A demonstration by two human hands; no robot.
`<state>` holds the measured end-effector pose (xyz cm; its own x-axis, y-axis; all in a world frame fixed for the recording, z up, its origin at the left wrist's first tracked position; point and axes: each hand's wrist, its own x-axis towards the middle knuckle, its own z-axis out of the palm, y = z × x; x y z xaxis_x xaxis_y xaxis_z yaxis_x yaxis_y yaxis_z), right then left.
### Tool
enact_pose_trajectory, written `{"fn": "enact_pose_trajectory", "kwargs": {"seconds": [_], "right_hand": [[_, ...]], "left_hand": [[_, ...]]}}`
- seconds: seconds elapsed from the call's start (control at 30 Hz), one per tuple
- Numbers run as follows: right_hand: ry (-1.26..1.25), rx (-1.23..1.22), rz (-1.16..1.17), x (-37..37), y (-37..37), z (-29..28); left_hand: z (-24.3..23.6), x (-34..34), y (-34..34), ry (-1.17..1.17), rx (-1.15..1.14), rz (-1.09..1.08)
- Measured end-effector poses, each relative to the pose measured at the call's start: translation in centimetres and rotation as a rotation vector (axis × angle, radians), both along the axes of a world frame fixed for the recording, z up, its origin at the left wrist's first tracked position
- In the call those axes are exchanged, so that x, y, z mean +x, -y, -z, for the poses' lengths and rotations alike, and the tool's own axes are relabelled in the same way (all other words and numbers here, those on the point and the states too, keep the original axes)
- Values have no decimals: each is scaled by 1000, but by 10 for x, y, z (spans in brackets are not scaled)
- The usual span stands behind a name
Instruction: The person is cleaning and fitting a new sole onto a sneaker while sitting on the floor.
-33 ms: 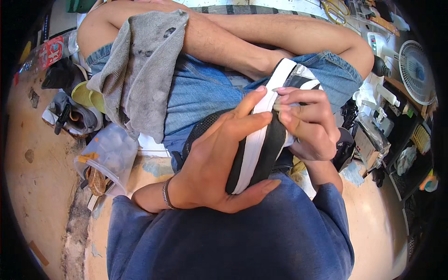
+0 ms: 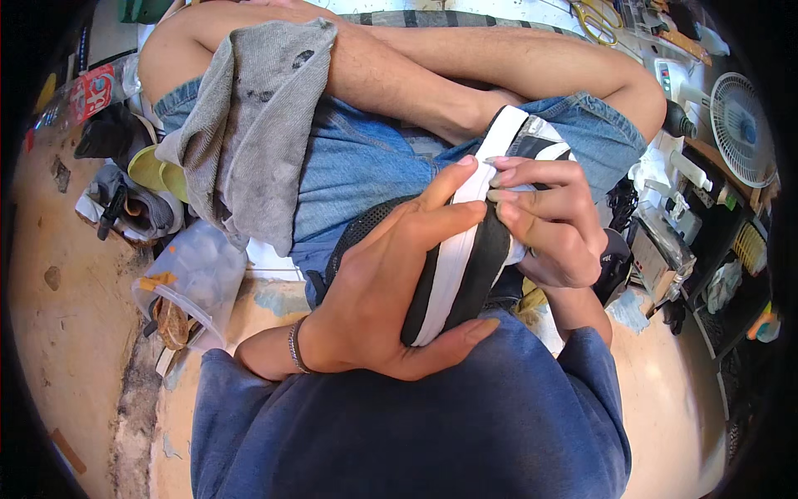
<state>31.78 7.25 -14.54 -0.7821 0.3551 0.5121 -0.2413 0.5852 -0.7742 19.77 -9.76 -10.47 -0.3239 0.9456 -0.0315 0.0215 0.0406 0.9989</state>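
Note:
I hold a black-and-white shoe (image 2: 451,270) tilted on its side above my lap, its white sole edge facing up. My left hand (image 2: 374,287), a bracelet on its wrist, wraps round the shoe, thumb near the heel-like lower end and fingertips on the white strip. The bent fingers of my right hand (image 2: 553,212) press together against the strip's right border, close to the left fingertips. Whether they pinch a loose bit there is too small to tell. Black mesh (image 2: 366,229) shows beyond my left hand. A grey cloth (image 2: 258,133) with dark stains drapes over my left thigh.
At left lie several shoes (image 2: 154,200), a plastic bottle (image 2: 91,91) and a clear plastic tub (image 2: 199,266) with tools inside. On the right are a white fan (image 2: 742,129), a dark shelf (image 2: 706,274) with odds and ends, and a boxy package (image 2: 657,262). Yellow-handled scissors (image 2: 597,21) lie far right.

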Motion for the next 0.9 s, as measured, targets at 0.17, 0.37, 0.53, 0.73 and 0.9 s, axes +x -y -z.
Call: {"fn": "enact_pose_trajectory", "kwargs": {"seconds": [0.17,0.37,0.53,0.73,0.9], "right_hand": [[-2,25,-69,-8,-10,2],[66,-98,55,-17,-4,3],[156,-44,146,-23,6,0],[92,48,252,-26,31,13],[121,118,153,-23,27,16]], "left_hand": [[3,-1,-2,-22,22,14],[4,-14,-5,-29,23,18],[-3,-30,-6,-133,-60,40],[-16,-22,-1,-296,-238,-210],[-13,-21,8,-351,-301,-174]]}}
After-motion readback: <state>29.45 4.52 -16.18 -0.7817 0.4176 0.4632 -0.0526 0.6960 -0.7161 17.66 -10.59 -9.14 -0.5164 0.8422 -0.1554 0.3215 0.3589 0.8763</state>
